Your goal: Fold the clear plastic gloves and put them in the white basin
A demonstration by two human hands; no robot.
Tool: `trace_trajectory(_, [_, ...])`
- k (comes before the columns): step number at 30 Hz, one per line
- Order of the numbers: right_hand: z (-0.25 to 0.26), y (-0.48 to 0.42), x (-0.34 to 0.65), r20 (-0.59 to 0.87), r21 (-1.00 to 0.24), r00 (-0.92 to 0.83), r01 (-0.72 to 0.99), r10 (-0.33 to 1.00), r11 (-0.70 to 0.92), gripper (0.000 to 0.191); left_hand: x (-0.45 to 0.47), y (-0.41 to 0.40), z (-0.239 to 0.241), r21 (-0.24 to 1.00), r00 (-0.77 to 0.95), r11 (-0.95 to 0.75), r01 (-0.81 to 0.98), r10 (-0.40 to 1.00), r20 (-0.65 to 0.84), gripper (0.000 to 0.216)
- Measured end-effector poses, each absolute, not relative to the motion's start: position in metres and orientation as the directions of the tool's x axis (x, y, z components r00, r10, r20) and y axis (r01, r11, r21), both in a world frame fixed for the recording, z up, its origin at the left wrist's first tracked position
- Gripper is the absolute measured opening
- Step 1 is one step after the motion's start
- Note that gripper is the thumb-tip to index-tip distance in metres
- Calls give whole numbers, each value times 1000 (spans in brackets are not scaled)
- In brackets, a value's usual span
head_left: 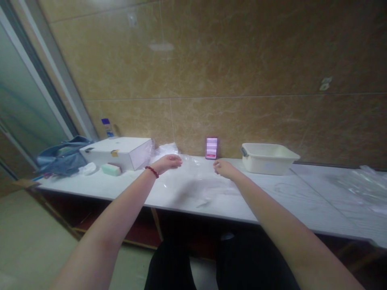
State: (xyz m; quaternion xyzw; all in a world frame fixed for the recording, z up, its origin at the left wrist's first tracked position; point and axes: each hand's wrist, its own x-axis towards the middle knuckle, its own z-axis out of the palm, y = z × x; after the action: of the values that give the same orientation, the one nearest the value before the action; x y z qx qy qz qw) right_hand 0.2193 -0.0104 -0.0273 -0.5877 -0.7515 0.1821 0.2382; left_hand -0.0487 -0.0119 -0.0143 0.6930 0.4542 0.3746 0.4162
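Both my arms reach out over a white counter point(272, 197). My left hand point(168, 162), with a red bead bracelet at the wrist, rests palm down with fingers stretched flat on a sheet of clear plastic film point(193, 183) spread on the counter. My right hand point(223, 167) sits at the film's far edge with its fingers curled together, pinching the film as far as I can see. A phone point(211, 148) with a lit screen leans upright against the wall just behind my hands.
A cream plastic basin point(267, 158) stands right of the phone. A white box point(119, 152), a pale green bar point(111, 169) and blue cloth point(63, 159) lie at the left end. More clear plastic point(363, 183) lies at the far right. Tiled wall behind.
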Motion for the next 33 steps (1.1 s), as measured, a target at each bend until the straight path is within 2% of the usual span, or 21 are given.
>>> trace_trajectory(3, [-26, -20, 207, 461, -448, -82, 839, 884, 311, 22, -36, -10, -15, 927, 240, -253, 276, 952, 189, 25])
trace_trajectory(5, [-27, -30, 191, 550, -450, -124, 789, 826, 418, 27, -21, -13, -10, 879, 256, -323, 351, 936, 242, 24])
trace_trajectory(8, [-28, -40, 170, 534, -497, -142, 745, 833, 445, 50, 3, -23, 4, 748, 357, -438, 499, 890, 282, 22])
trace_trajectory(10, [-27, -41, 165, 520, -500, -109, 765, 847, 406, 56, 14, -31, 14, 693, 409, -450, 563, 880, 239, 23])
trace_trajectory(13, [-20, -37, 170, 437, -511, -84, 796, 896, 324, 52, 22, -39, 24, 619, 458, -482, 620, 863, 214, 24])
trace_trajectory(16, [-12, -32, 179, 349, -481, -112, 830, 930, 281, 39, 22, -39, 29, 560, 470, -509, 654, 853, 226, 26])
trace_trajectory(20, [-2, -25, 190, 318, -384, -198, 867, 927, 317, 25, 12, -32, 33, 492, 491, -544, 679, 835, 246, 43])
trace_trajectory(22, [1, -21, 196, 308, -367, -251, 859, 918, 358, 25, 3, -25, 32, 476, 528, -549, 687, 827, 192, 47])
trace_trajectory(25, [4, -14, 206, 284, -356, -289, 854, 914, 381, 23, -16, -15, 24, 530, 537, -440, 725, 843, -33, 34])
trace_trajectory(27, [6, -12, 213, 256, -367, -300, 849, 919, 379, 19, -26, -8, 17, 572, 480, -339, 746, 871, -109, 21])
trace_trajectory(30, [11, -12, 222, 131, -480, -328, 805, 936, 349, 19, -34, -3, 8, 693, 354, -217, 688, 933, -59, 19])
trace_trajectory(33, [16, -14, 229, -36, -595, -386, 750, 922, 290, 19, -31, 1, 6, 838, 233, -120, 533, 972, -9, 22])
